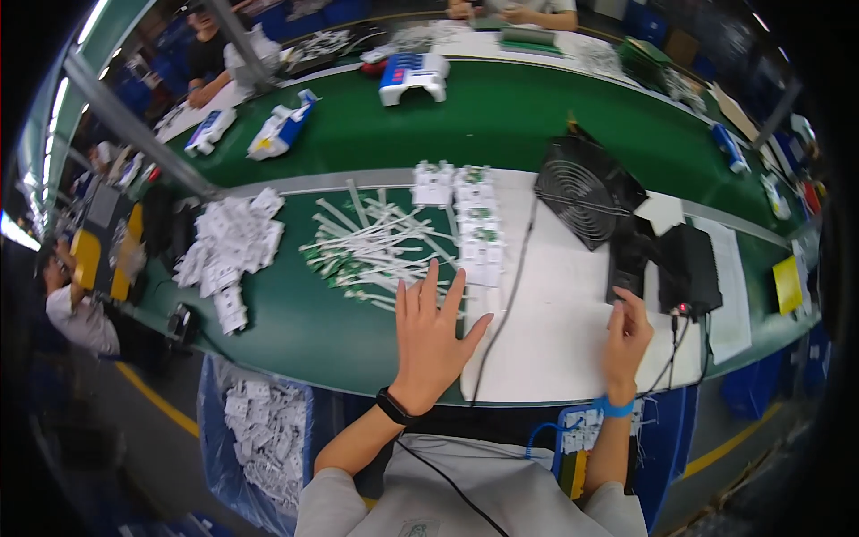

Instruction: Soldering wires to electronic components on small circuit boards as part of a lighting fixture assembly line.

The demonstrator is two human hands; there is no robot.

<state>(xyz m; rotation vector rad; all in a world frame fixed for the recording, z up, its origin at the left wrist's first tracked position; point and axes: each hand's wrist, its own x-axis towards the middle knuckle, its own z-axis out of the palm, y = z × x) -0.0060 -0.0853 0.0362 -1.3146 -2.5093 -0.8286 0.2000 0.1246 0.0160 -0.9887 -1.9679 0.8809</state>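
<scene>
My left hand (429, 336) is spread open, its fingertips at the near edge of a pile of white cables (380, 246) with small green circuit boards at their ends. A black band circles that wrist. Just beyond its fingers, a double column of white square plastic pieces (480, 228) lines the edge of a white sheet; some carry green boards. My right hand (629, 340), slightly blurred and with a blue wrist strap, is raised over the sheet's right side. Its fingers are curled and the fingertips close together. Whatever they may hold is too small to make out.
Beyond the sheet stands a black fan (577, 188), with a black stand (626, 259) and a black box with a red light (689, 268) beside it. White parts (233, 237) are heaped at the left. A lined bin (259, 438) sits below. Other people work across the bench.
</scene>
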